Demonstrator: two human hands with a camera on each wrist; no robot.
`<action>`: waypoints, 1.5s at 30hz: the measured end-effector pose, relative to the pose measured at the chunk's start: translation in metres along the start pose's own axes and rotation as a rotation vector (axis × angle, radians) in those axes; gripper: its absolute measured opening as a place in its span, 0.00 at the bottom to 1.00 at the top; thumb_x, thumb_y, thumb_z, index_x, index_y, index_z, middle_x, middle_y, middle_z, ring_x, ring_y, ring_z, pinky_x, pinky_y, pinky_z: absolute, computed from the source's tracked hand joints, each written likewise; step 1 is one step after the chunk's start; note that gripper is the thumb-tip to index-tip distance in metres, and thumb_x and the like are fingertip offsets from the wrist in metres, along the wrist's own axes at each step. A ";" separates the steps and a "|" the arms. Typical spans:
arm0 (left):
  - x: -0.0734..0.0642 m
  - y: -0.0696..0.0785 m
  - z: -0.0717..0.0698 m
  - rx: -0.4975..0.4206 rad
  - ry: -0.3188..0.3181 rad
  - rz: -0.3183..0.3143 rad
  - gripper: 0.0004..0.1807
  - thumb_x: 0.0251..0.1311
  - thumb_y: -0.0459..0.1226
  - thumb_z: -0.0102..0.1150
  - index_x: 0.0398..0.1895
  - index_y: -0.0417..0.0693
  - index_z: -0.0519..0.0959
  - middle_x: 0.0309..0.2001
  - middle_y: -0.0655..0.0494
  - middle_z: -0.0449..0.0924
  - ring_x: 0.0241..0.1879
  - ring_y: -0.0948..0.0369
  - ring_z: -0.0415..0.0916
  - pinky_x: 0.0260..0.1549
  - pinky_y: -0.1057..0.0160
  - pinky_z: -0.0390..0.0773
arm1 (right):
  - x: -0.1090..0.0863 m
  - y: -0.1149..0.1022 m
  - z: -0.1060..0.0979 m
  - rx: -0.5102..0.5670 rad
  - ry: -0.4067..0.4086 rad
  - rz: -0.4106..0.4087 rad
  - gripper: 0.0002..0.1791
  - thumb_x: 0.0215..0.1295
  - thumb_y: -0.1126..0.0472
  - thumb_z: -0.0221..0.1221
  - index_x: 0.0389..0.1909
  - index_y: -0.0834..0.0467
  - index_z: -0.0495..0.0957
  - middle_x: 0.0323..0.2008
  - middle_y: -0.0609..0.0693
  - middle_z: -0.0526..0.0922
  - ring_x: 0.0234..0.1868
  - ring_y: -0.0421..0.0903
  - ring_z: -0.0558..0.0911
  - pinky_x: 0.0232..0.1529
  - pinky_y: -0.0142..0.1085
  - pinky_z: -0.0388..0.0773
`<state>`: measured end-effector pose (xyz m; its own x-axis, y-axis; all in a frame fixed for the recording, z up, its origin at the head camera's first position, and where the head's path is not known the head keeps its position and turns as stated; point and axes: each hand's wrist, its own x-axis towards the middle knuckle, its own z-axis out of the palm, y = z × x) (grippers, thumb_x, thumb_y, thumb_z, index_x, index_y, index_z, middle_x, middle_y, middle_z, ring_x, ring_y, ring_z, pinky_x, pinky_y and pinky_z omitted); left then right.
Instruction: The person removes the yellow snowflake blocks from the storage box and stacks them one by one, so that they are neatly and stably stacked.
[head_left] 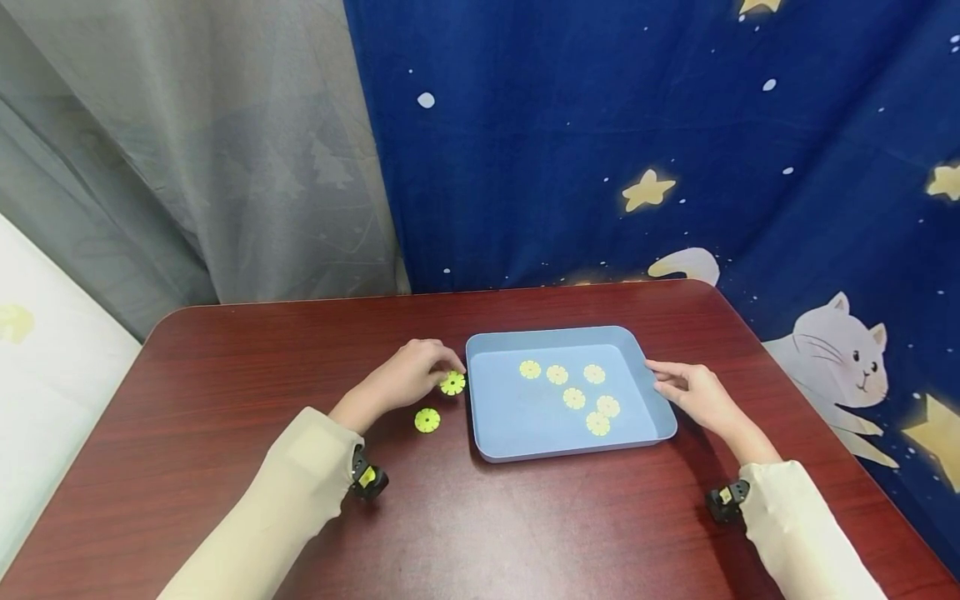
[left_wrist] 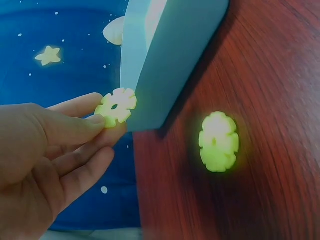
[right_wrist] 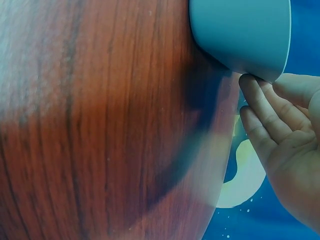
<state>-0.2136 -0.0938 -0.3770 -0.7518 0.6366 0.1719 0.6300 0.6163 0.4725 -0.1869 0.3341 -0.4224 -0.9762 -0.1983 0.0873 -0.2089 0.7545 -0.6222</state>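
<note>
Just outside the left edge of the blue tray [head_left: 517,425], the left hand [head_left: 415,372] pinches a yellow-green notched disc [left_wrist: 125,104]; nearly straight, the right hand [head_left: 692,393] touches the opposite edge.

Six pale-yellow notched discs [head_left: 576,402] lie inside the blue rectangular tray [head_left: 517,429]; a yellow-green notched disc [left_wrist: 126,103] is pinched just left of it, another disc [left_wrist: 220,142] lying flat farther left.

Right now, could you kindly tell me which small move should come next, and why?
Probably lift the held disc over the blue tray and release it: the left hand pinches it just outside, and six similar discs lie inside.
</note>
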 end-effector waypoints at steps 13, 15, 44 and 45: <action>-0.021 -0.011 -0.003 0.010 -0.047 0.040 0.12 0.50 0.22 0.58 0.34 0.42 0.83 0.32 0.56 0.79 0.35 0.60 0.74 0.35 0.63 0.73 | -0.001 -0.002 -0.001 0.009 -0.005 -0.006 0.21 0.60 0.69 0.57 0.55 0.68 0.72 0.44 0.65 0.79 0.42 0.56 0.80 0.38 0.40 0.77; -0.024 -0.012 -0.003 0.010 -0.051 0.042 0.11 0.50 0.22 0.57 0.34 0.42 0.83 0.32 0.56 0.79 0.35 0.60 0.75 0.35 0.63 0.73 | 0.000 -0.001 -0.001 0.012 -0.008 -0.006 0.21 0.60 0.69 0.57 0.56 0.68 0.71 0.45 0.65 0.78 0.42 0.56 0.80 0.38 0.41 0.77; -0.039 -0.023 0.013 -0.017 -0.080 0.018 0.12 0.47 0.21 0.57 0.32 0.41 0.83 0.32 0.55 0.80 0.37 0.57 0.76 0.36 0.61 0.74 | -0.001 -0.002 0.000 0.000 -0.004 -0.008 0.21 0.59 0.70 0.57 0.55 0.68 0.71 0.43 0.65 0.79 0.42 0.56 0.80 0.37 0.39 0.77; -0.040 -0.024 0.014 -0.018 -0.078 0.019 0.12 0.47 0.21 0.57 0.32 0.41 0.83 0.32 0.55 0.80 0.37 0.57 0.76 0.36 0.61 0.74 | -0.001 -0.002 0.000 -0.001 -0.003 -0.007 0.21 0.60 0.70 0.57 0.55 0.67 0.72 0.43 0.65 0.79 0.42 0.56 0.80 0.37 0.39 0.77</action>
<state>-0.1960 -0.1272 -0.4068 -0.7221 0.6824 0.1134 0.6396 0.5962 0.4852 -0.1853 0.3327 -0.4210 -0.9745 -0.2058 0.0891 -0.2159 0.7534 -0.6211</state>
